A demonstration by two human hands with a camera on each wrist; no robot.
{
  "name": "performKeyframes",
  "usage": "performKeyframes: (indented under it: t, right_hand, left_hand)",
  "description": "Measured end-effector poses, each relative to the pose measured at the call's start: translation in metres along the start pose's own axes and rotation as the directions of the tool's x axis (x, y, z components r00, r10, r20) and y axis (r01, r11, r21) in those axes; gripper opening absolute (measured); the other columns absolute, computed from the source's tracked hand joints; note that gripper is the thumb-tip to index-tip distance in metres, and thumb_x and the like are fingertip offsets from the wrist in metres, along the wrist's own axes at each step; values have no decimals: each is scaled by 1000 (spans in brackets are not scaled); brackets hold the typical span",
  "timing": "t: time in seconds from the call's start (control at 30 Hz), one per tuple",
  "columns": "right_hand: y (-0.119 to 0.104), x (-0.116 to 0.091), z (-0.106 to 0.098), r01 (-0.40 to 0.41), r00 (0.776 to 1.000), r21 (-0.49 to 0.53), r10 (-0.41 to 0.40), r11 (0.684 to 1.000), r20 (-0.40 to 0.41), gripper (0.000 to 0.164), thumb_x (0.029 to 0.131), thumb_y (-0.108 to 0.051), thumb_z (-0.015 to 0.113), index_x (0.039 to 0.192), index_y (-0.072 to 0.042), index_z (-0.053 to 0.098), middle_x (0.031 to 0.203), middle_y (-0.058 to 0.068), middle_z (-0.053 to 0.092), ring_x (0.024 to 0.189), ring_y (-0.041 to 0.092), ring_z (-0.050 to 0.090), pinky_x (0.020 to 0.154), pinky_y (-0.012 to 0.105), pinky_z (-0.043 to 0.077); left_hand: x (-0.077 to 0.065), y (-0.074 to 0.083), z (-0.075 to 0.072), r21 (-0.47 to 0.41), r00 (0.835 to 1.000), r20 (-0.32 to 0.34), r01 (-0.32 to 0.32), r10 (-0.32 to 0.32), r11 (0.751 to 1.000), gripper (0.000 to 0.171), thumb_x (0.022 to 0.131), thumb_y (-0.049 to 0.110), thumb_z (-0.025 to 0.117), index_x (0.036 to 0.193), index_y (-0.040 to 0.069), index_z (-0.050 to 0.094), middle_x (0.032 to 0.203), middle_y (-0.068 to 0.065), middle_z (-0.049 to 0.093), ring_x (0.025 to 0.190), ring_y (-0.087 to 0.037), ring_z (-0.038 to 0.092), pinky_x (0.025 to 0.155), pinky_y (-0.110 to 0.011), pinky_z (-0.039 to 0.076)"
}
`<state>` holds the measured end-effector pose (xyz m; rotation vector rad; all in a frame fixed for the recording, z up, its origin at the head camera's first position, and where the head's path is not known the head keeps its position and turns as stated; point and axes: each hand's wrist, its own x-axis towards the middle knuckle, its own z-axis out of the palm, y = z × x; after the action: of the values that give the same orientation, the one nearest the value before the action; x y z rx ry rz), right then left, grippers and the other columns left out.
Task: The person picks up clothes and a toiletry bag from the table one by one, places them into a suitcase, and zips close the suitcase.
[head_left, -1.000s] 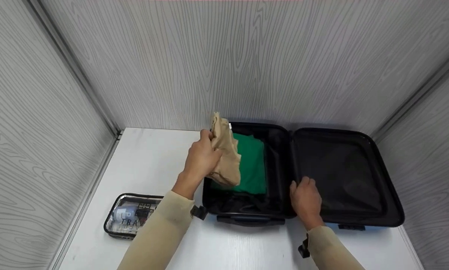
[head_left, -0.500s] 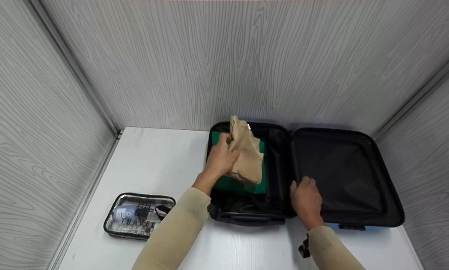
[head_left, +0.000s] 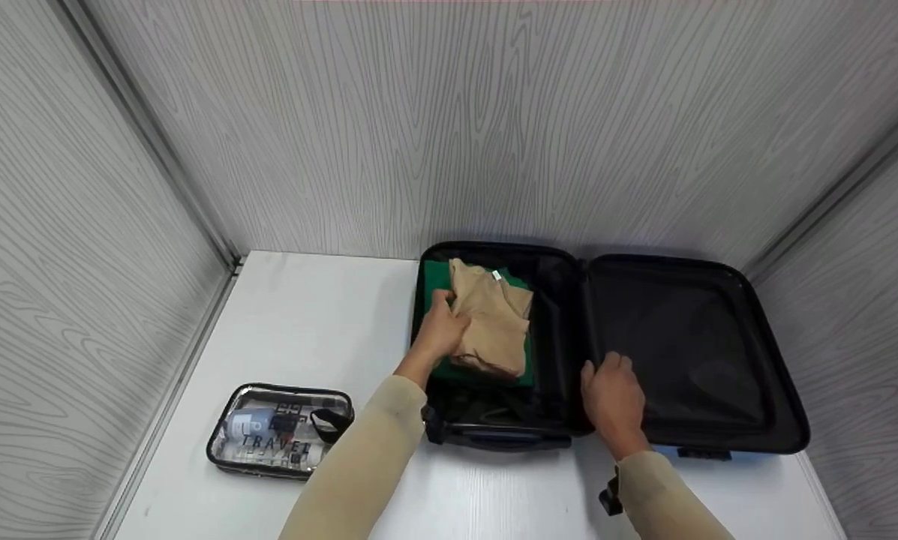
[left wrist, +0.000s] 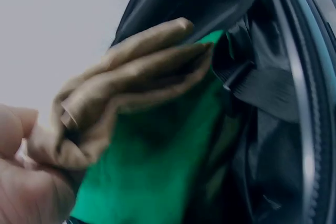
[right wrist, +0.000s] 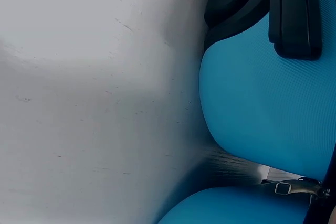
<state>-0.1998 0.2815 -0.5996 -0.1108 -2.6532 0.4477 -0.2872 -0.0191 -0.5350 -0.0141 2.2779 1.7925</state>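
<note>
Lettering [head_left: 275, 444] on the clear pouch [head_left: 291, 388] reads TRAVEL in my feed; the white tag [head_left: 497, 275] on the tan garment [head_left: 492, 330] is too small for me to read. That garment sits over the green cloth [left wrist: 149, 161] in the left half of the open suitcase [head_left: 674, 345], long axis front to back, tagged end toward the wall [head_left: 479, 135]. I see the left hand [head_left: 439, 330] pinching its left edge. The right hand [head_left: 613, 401] rests at the hinge-side rim; I cannot tell whether its fingers grip. Since half a second ago, the garment has come lower and flatter.
</note>
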Motion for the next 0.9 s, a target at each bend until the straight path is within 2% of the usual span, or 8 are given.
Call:
performKeyframes:
  t: [0.2, 0.33, 0.4, 0.5, 0.57, 0.63, 0.77, 0.9]
  right_hand:
    - [2, 0, 0, 40, 998, -12, -41, 999, -51, 31, 104, -17, 66, 97, 12, 58, 82, 26, 56, 56, 38, 55, 51, 54, 52]
    - [3, 1, -2, 18, 999, -15, -19, 1000, -41, 32, 104, -18, 65, 98, 12, 58, 84, 26, 56, 57, 39, 57, 52, 55, 53]
    - [3, 2, -2, 4, 1000, -11, -4, 1000, -29, 32, 104, -18, 65, 99, 12, 58, 85, 26, 57, 58, 39, 58, 53, 55, 53]
    - [4, 2, -3, -21, 1000, -1, 21, 1000, -7, 33, 105, -20, 63, 100, 12, 58, 86, 26, 57, 60, 40, 58, 54, 56, 54]
    - [5, 2, -3, -29, 1000, -1, 29, 1000, 2, 33, 105, -21, 63, 101, 12, 58, 87, 26, 57, 60, 40, 59, 54, 56, 54]
    - [5, 1, -2, -30, 1000, -3, 30, 1000, 3, 34, 106, -21, 63, 101, 12, 58, 86, 26, 57, 60, 40, 59, 54, 57, 54]
    - [6, 0, -2, -21, 1000, -7, 21, 1000, -12, 33, 105, -21, 64, 99, 12, 58, 85, 26, 57, 59, 40, 58, 52, 57, 53]
    - [6, -1, -3, -25, 1000, -1, 25, 1000, -14, 33, 105, -21, 64, 99, 11, 57, 85, 26, 56, 59, 40, 58, 52, 57, 53]
  left_hand:
    - [-1, -10, -4, 91, 988, -122, 111, -99, 990, 59, 108, 14, 51, 160, 5, 25, 102, -20, 62, 60, -20, 52, 62, -35, 45]
    - [-5, -14, 2, 371, 980, -175, -20, 91, 928, 61, 106, 6, 50, 161, -2, 24, 120, -29, 61, 88, -35, 66, 78, -44, 54]
    - [-8, -16, 7, 551, 960, -151, -118, 237, 826, 56, 105, 0, 50, 158, -5, 32, 137, -33, 55, 111, -43, 65, 92, -48, 56]
    - [-12, -18, 13, 768, 910, -32, -243, 414, 593, 43, 103, -5, 54, 146, -3, 52, 155, -29, 43, 141, -47, 49, 115, -53, 46]
    - [-14, -19, 17, 833, 897, 69, -293, 436, 470, 36, 105, 4, 58, 141, 1, 60, 162, -23, 42, 154, -45, 35, 125, -55, 33]
    - [-17, -21, 19, 858, 905, 147, -318, 400, 404, 42, 107, 22, 62, 145, 5, 59, 165, -19, 41, 158, -42, 28, 128, -55, 25]
    - [-20, -24, 21, 865, 945, 191, -290, 265, 409, 83, 100, 59, 65, 163, 10, 39, 172, -16, 29, 162, -38, 19, 131, -55, 16]
    - [-18, -27, 21, 873, 964, 183, -249, 193, 418, 101, 96, 67, 64, 168, 8, 25, 175, -18, 20, 163, -38, 15, 132, -54, 14]
